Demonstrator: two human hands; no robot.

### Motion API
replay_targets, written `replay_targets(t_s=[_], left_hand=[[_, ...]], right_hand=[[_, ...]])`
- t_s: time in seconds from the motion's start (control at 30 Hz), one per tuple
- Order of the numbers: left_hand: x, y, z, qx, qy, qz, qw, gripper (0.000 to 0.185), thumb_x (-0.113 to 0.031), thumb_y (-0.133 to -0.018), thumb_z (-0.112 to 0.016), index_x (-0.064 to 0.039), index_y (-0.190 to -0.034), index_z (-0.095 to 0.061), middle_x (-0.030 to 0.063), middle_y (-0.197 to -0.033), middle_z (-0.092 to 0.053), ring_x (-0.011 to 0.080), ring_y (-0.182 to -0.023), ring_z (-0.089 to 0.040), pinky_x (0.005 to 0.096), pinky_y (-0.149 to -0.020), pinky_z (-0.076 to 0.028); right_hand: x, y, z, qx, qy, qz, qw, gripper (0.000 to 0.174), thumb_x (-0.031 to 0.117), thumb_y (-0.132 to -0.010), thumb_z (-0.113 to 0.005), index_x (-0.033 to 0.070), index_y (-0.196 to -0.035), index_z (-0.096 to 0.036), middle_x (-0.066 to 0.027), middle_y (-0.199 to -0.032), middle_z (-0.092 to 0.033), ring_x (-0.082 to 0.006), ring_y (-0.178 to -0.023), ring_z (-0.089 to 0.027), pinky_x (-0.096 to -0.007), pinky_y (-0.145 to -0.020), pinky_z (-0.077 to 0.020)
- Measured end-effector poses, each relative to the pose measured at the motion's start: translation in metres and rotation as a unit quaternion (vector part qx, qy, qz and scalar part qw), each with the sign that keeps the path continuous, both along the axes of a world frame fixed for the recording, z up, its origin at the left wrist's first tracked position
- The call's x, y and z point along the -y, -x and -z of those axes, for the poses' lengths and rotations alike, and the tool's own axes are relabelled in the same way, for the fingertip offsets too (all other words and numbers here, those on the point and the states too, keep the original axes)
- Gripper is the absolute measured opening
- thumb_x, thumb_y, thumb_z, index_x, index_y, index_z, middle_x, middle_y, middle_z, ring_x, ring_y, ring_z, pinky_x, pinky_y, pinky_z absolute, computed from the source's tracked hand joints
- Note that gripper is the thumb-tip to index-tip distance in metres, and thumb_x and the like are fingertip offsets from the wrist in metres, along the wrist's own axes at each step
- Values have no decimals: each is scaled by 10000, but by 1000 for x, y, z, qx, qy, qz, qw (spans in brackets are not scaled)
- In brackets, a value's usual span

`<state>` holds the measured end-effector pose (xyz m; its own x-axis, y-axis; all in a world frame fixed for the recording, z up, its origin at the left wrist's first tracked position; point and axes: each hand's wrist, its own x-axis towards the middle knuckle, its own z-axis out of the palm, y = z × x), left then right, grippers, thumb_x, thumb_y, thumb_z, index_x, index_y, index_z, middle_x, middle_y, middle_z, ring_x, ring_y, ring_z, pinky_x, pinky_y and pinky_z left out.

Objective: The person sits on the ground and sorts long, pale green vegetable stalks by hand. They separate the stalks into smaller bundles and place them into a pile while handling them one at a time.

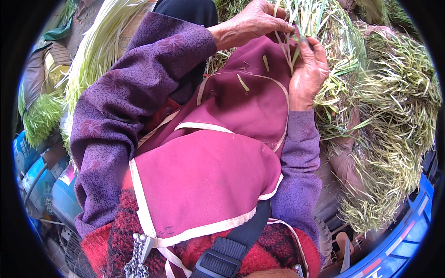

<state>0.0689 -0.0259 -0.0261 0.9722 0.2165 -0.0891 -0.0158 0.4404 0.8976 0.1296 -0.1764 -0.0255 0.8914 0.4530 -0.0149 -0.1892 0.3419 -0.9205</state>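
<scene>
At the top, my left hand pinches a few long, pale leafy stalks between thumb and fingertips. Close by on the right, my right hand has thumb and fingers closed on the same thin stalks, just below a spray of green leaves. Both hands are over the far end of a magenta apron with cream edging. Two short cut leaf pieces lie on the apron. The lower ends of the stalks hang beside my right palm.
Large heaps of leafy greens lie at the right. A long bundle of pale yellow-green stalks is at the left, with a smaller bundle beyond it. Blue containers stand at lower left; a blue vehicle edge curves at lower right.
</scene>
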Motion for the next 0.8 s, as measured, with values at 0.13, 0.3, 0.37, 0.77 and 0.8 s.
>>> replay_targets(t_s=[0.13, 0.3, 0.37, 0.77, 0.8], left_hand=[[-9, 2, -2, -54, 66, -80, 993, 100, -82, -844, -624, 17, -845, -640, 71, -719, -646, 127, -607, -614, 249, -575, -514], [-30, 4, -6, -17, 97, -153, 983, 77, -80, -843, -633, -10, -812, -624, 78, -700, -639, 149, -602, -628, 260, -548, -521], [-37, 6, -8, 2, 102, -178, 979, 77, -83, -841, -636, -12, -814, -622, 79, -711, -640, 153, -599, -628, 263, -549, -524], [-24, 9, -9, -46, 82, -116, 989, 108, -128, -848, -640, -24, -820, -631, 54, -702, -642, 113, -564, -610, 238, -527, -518], [-24, 9, -9, -51, 62, -115, 990, 109, -135, -843, -647, -30, -818, -631, 50, -703, -641, 109, -553, -599, 234, -517, -504]], right_hand=[[38, -26, -6, -224, -264, -52, 937, 147, -4, -857, -553, -39, -999, -533, -117, -856, -565, -204, -747, -570, -285, -648, -504], [165, -26, -7, -224, -221, 5, 949, 229, -21, -806, -603, -59, -1026, -557, -128, -944, -530, -195, -799, -539, -256, -565, -457], [216, -19, -4, -177, -119, 8, 977, 224, -24, -805, -603, -32, -1027, -574, -127, -943, -570, -207, -818, -554, -274, -553, -458], [97, -13, -9, 476, 397, -17, 785, 396, 54, -732, -729, -5, -1100, -594, -153, -1074, -616, -255, -976, -586, -358, -842, -468], [72, -12, -10, 503, 359, -32, 785, 403, 55, -727, -734, -1, -1102, -596, -149, -1076, -616, -250, -981, -586, -361, -842, -470]])
